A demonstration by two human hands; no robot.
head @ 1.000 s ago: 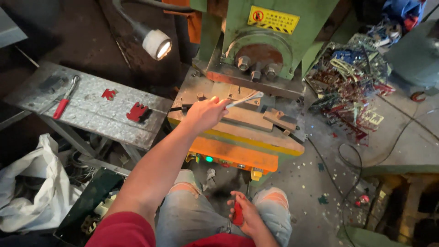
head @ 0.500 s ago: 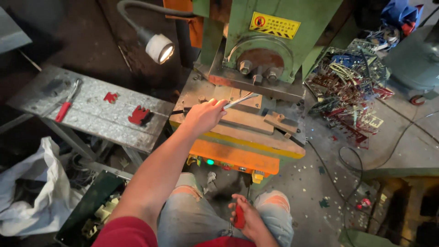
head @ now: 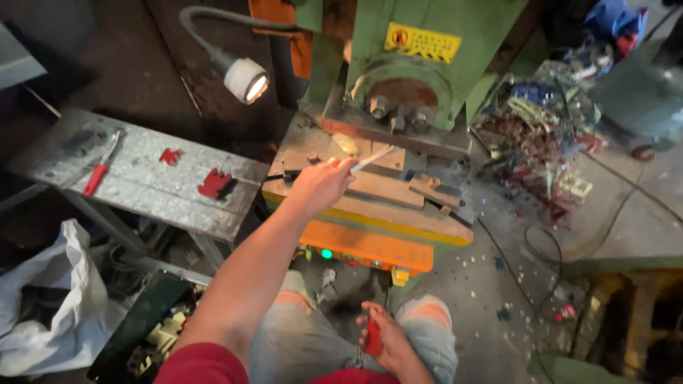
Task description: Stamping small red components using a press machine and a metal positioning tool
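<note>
Green bin (head: 142,320) of pale parts (head: 160,341)

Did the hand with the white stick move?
No. The left hand and stick sit at the same spot on the green press bed.

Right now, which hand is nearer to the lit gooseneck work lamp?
Left. The left hand is stretched out onto the press bed just below and right of the lit gooseneck work lamp; the right hand rests far back in the lap.
</note>
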